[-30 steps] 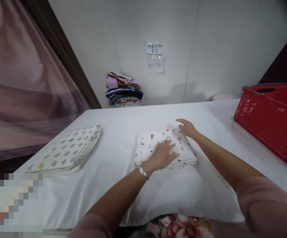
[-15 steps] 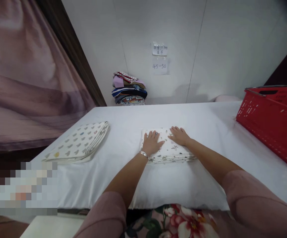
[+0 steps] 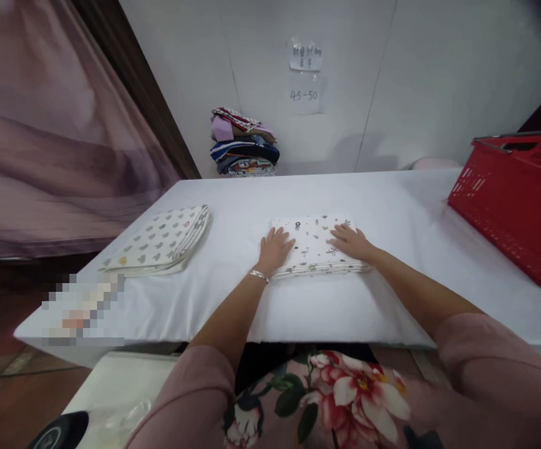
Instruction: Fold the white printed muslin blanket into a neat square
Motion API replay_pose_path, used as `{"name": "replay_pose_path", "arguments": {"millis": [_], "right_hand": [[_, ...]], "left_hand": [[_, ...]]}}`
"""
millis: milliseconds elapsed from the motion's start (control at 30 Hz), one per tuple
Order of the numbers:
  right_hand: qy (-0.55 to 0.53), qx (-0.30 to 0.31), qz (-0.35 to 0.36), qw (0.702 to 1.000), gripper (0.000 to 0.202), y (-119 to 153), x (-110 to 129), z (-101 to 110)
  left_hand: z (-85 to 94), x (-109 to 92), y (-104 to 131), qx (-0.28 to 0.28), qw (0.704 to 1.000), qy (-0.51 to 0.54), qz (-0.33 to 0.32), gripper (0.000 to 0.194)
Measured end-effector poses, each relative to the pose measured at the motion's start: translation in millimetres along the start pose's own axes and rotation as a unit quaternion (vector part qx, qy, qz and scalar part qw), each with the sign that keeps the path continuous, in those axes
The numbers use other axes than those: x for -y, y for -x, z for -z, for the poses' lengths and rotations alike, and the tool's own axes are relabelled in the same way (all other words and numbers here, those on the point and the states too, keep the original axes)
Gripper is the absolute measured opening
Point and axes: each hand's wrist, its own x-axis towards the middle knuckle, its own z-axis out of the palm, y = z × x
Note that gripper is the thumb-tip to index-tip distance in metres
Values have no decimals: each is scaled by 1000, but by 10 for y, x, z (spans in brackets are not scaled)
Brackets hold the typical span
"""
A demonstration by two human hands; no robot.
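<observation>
Head view: Two bare hands lie on a folded cloth at a table (image 3: 405, 212) covered in white.
Folded cloth (image 3: 314, 249): White, with small scattered figures and sprigs, it lies flat on the table in front of the person, its layered edges facing the wearer.
Left hand (image 3: 274, 249): Palm down on the cloth's left side, fingers spread, pinching nothing; a silvery bracelet (image 3: 258, 274) circles the wrist.
Right hand (image 3: 350, 242): Palm down toward the cloth's right side, fingers spread and pointing inward, resting on the fabric without a pinch. The printed top shows between the two hands.
Second cloth (image 3: 158, 243): White with rows of gray shapes, folded in layers, it lies toward the table's left end, well apart from the hands.
Red basket (image 3: 508, 212): Perforated plastic, at the table's right end.
Wall (image 3: 345, 62): Two paper notes hang one above the other, the lower note (image 3: 304, 95) reading "45-50"; a stack of folded fabrics (image 3: 244, 146) rises beyond the table's far edge.
Clothing: Pink sleeves (image 3: 204, 380) and a floral front (image 3: 364, 393) show at the bottom.
Near left corner: A pixelated patch hides what lies there.
</observation>
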Motion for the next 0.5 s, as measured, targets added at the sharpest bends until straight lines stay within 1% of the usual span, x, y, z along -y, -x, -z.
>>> {"name": "replay_pose_path", "arguments": {"millis": [100, 133, 167, 233, 300, 400, 500], "right_hand": [[-103, -99, 1, 990, 39, 185, 25, 91], [-140, -122, 10, 983, 36, 274, 29, 105], [-176, -132, 22, 975, 33, 366, 32, 109], [-226, -115, 50, 966, 28, 528, 32, 88], [-219, -99, 84, 967, 24, 625, 20, 44], [-143, -103, 124, 977, 18, 636, -22, -24], [-96, -104, 139, 980, 15, 575, -62, -70]], "left_hand": [[53, -13, 159, -97, 995, 31, -7, 35], [59, -33, 237, -122, 992, 36, -26, 31], [57, -64, 318, -133, 989, 40, -52, 28], [35, -149, 465, -124, 985, 45, -112, 23], [-4, -244, 563, -99, 983, 43, -151, 19], [-62, -342, 600, -82, 984, 35, -151, 16], [-92, -363, 574, -79, 987, 30, -136, 15]]}}
